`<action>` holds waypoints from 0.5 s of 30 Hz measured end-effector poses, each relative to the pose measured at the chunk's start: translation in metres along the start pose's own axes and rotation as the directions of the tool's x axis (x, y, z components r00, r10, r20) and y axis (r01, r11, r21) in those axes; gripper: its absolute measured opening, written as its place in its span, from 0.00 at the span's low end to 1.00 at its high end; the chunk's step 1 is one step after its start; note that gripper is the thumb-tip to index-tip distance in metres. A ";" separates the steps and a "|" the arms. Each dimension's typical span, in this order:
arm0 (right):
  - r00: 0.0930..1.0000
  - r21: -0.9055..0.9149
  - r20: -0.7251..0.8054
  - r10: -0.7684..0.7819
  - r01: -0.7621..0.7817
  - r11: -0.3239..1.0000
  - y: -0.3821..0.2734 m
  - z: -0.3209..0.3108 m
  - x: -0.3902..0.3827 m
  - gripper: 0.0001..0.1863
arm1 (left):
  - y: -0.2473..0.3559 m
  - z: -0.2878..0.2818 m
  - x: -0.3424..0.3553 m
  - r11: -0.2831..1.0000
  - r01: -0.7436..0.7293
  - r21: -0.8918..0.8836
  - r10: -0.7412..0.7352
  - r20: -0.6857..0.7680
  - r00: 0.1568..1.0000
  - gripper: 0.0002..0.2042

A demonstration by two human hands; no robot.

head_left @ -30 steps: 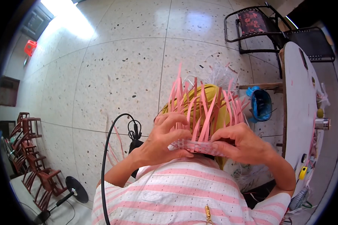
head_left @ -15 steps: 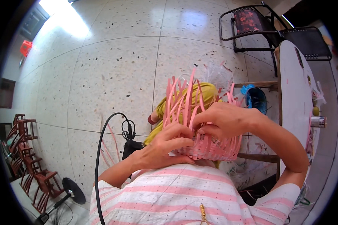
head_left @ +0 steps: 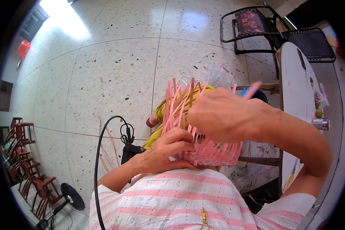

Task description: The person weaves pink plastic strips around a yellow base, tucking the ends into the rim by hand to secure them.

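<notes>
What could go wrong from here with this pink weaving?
The loose strips cross and crowd above the woven pink basket, so the wrong one might get caught. The right hand hides part of the weave, so a slip there could go unseen. The black cable runs close by the left sleeve and might snag.

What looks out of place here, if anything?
The floor looks littered: loose pink strips near the black cable, and a pale, see-through tangle beyond the woven basket. Both seem to be stray scraps rather than part of the weave. No clear damage visible.
</notes>
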State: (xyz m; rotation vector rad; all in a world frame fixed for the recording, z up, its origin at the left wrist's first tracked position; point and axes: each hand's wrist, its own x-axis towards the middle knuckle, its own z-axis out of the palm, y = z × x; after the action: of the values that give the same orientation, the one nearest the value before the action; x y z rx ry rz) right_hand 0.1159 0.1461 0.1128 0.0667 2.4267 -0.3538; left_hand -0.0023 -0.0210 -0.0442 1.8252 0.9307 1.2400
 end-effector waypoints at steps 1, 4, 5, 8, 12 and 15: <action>0.998 0.099 0.012 0.058 -0.059 0.993 0.004 0.005 0.000 0.07 | 0.000 0.000 -0.001 1.000 -0.003 -0.002 0.003 -0.001 1.000 0.23; 0.949 0.380 0.285 0.132 -0.239 0.894 0.024 0.009 -0.001 0.09 | -0.002 -0.001 -0.004 1.000 0.015 -0.005 -0.015 -0.020 1.000 0.23; 0.851 0.506 0.518 0.091 -0.390 0.770 0.029 0.010 -0.002 0.09 | -0.003 -0.002 -0.006 1.000 0.017 -0.009 -0.017 -0.021 1.000 0.23; 0.869 0.831 0.490 -0.069 -0.441 0.338 0.039 0.064 -0.025 0.13 | -0.003 -0.004 -0.008 1.000 0.019 -0.013 -0.020 -0.024 1.000 0.23; 0.923 0.893 0.340 -0.181 -0.377 -0.245 0.024 0.092 -0.058 0.15 | -0.002 -0.003 -0.002 1.000 0.008 0.002 -0.008 -0.022 1.000 0.22; 0.968 0.912 0.219 -0.120 -0.247 -0.328 0.007 0.105 -0.069 0.15 | -0.001 -0.003 -0.002 0.999 -0.003 0.044 0.005 -0.059 0.998 0.21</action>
State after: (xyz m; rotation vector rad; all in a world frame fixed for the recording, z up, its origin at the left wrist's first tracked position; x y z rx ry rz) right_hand 0.2357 0.1271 0.0778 0.8710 1.0167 -2.1897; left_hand -0.0056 -0.0219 -0.0452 1.8341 0.9946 1.2911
